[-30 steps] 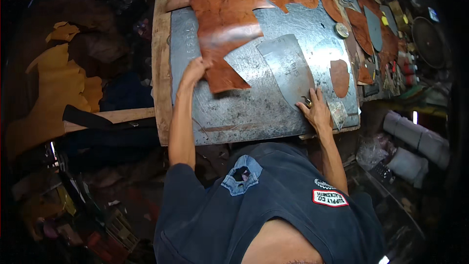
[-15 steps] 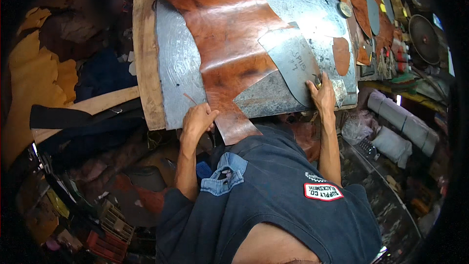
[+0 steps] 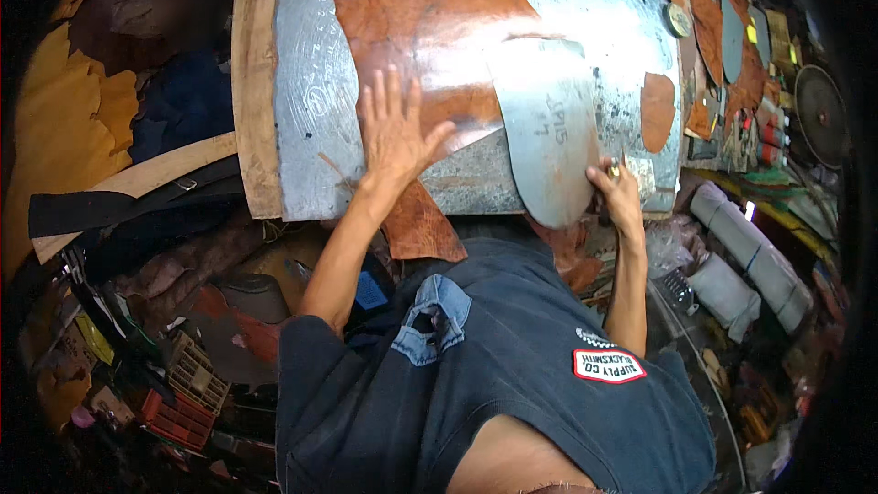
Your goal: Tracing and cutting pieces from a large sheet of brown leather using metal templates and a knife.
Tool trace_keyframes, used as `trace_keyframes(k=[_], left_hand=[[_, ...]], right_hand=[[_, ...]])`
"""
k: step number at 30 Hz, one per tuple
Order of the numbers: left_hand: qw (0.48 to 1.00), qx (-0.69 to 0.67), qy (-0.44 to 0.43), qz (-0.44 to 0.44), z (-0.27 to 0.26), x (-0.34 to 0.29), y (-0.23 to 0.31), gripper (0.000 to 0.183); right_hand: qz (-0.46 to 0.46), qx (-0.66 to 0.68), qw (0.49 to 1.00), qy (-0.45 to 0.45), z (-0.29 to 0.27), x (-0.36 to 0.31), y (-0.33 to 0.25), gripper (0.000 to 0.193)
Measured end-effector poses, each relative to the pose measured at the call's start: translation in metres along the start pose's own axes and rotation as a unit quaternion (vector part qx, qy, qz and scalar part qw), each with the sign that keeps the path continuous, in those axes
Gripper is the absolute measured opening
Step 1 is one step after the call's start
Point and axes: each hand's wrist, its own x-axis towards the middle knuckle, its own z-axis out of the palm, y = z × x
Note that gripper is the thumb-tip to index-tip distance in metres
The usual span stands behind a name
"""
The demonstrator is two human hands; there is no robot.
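Observation:
A large piece of glossy brown leather lies across the metal-topped work board, its narrow tail hanging over the near edge. My left hand is open, palm down with fingers spread on this leather. Over the leather's right edge lies a grey, round-ended template with handwriting on it. My right hand is beside the template's lower right edge, fingers closed round a small knife. Its thin tip points away from me; the hand covers most of the handle.
The metal sheet is bordered at left by a wooden plank. To the right are a small brown leather piece, a round tin and more cut pieces. White rolls lie at lower right, yellow leather far left.
My left hand has gone from a pinch at the leather's near edge to lying spread farther up on it. The template has turned more upright. The knife stays in my right hand.

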Motion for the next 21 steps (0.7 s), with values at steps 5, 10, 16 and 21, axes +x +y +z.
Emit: trace_keyframes(k=[5,10,16,21], left_hand=[[0.964,-0.215,0.024,0.155,0.025,-0.018,0.053,0.094],[0.911,-0.273,0.154,0.267,-0.022,-0.002,0.116,0.058],[0.884,-0.384,0.214,0.156,-0.109,0.024,0.099,0.014],[0.656,-0.720,0.154,-0.165,-0.072,0.030,0.030,0.014]], right_hand=[[0.147,0.359,0.918,-0.085,-0.046,-0.036,-0.027,0.017],[0.114,0.391,0.899,-0.162,-0.088,-0.039,-0.049,0.017],[0.014,0.397,0.882,-0.255,-0.087,-0.005,-0.090,0.040],[-0.018,0.045,0.972,-0.230,0.036,0.005,-0.131,0.047]])
